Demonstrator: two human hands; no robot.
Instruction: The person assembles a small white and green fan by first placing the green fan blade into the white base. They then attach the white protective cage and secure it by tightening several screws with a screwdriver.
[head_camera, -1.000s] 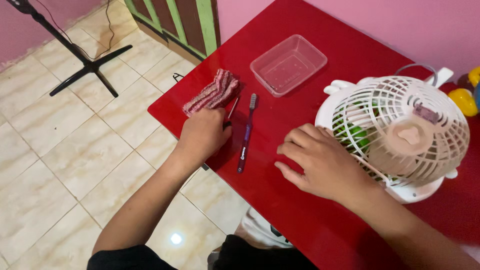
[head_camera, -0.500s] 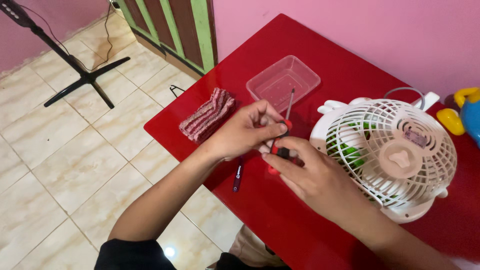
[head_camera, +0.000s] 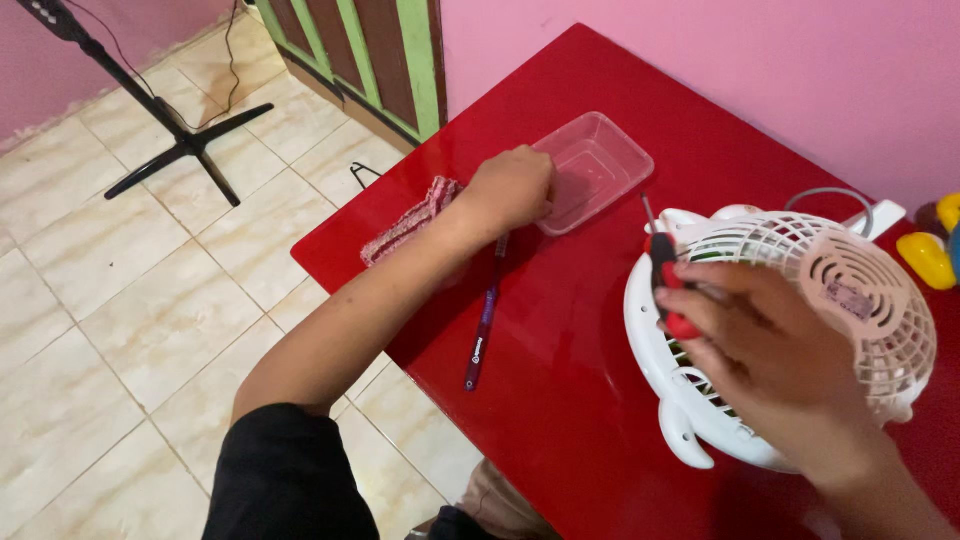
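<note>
Hands work over a glossy red table (head_camera: 590, 400). Right hand (head_camera: 775, 365) grips a red-and-black screwdriver (head_camera: 662, 270), fingers closed round its handle, shaft pointing up and away, resting against a white desk fan (head_camera: 800, 340) at the right. Left hand (head_camera: 512, 188), loosely curled, touches the near edge of a clear plastic container (head_camera: 600, 160) farther back. Just beside that hand lie a purple toothbrush (head_camera: 484, 320) and a folded striped cloth (head_camera: 405, 225).

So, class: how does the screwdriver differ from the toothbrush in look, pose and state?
The screwdriver has a red-and-black handle with a thin metal shaft; the toothbrush is a slim, dark purple stick. The screwdriver is held off the table by the right hand, shaft pointing up; the toothbrush lies flat on the red table, its head hidden under the left hand. Both are long and narrow.
</note>
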